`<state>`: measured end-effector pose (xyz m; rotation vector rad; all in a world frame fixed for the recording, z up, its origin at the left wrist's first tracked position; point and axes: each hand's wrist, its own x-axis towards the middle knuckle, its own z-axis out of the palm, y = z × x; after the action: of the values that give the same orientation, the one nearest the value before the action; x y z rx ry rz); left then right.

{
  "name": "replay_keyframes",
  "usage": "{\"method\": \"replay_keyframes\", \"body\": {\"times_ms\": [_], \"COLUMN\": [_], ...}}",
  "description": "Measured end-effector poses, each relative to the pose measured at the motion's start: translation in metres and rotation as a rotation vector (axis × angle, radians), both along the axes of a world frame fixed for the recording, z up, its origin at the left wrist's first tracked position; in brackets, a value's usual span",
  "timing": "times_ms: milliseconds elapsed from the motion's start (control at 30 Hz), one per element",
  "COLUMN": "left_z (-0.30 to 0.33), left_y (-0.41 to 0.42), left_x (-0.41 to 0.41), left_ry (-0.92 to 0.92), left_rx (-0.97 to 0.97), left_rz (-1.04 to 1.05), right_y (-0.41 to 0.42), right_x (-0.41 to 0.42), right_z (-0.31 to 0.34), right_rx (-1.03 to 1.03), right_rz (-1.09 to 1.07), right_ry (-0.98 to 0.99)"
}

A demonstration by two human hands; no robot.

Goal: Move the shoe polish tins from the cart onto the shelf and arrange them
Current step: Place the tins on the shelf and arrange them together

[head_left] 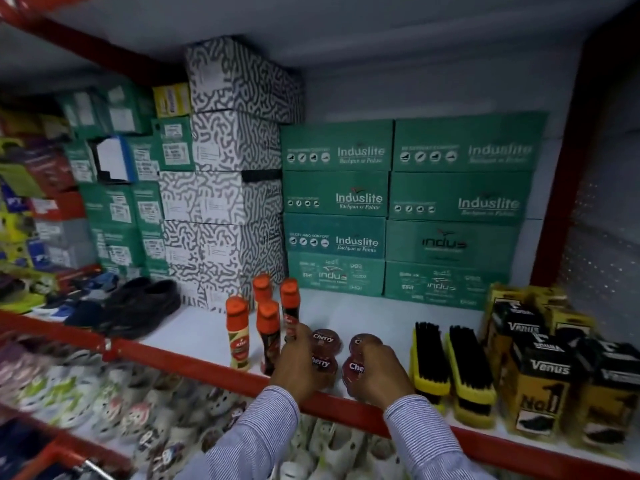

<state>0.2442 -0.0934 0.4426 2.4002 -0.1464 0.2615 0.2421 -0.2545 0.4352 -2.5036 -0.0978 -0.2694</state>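
Several round dark-red "Cherry" shoe polish tins lie flat on the white shelf (363, 313) near its red front edge, in two short rows. My left hand (298, 362) rests on the front left tin (325, 365), with the back left tin (325, 339) just beyond its fingers. My right hand (379, 370) covers the front right tin (351, 370), and the back right tin (362, 341) peeks out behind it. Both hands touch the tins from above; fingers curl over them. The cart is not in view.
Several orange-capped polish bottles (268, 327) stand just left of the tins. Two yellow-backed shoe brushes (450, 365) lie to the right, then black-and-yellow "Venus" boxes (540, 379). Green Induslite shoe boxes (401, 209) and patterned white boxes (221, 202) fill the back. Sandals hang below.
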Motion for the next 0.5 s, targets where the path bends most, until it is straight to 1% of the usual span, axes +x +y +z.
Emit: {"method": "replay_keyframes", "body": {"times_ms": [133,267,333,400,500], "left_z": [-0.005,0.006,0.010,0.009,0.004], "left_y": [0.004,0.006,0.002,-0.001,-0.002], "left_x": [0.007,0.014,0.027,0.041,0.056], "left_ry": [0.024,-0.059,-0.114,-0.105,-0.083], "left_rx": [0.049,0.099,0.133,0.156,0.192], "left_rz": [-0.038,-0.111,-0.123,-0.119,-0.144], "right_y": [-0.001,-0.010,-0.013,-0.012,-0.006], "right_x": [0.004,0.012,0.023,0.033,0.045], "right_z": [-0.012,-0.004,0.006,0.014,0.017], "right_rx": [0.037,0.024,0.012,0.028,0.025], "right_rz": [0.009,0.036,0.014,-0.029,-0.067], "right_ry": [0.005,0.034,0.041,0.006,0.045]}}
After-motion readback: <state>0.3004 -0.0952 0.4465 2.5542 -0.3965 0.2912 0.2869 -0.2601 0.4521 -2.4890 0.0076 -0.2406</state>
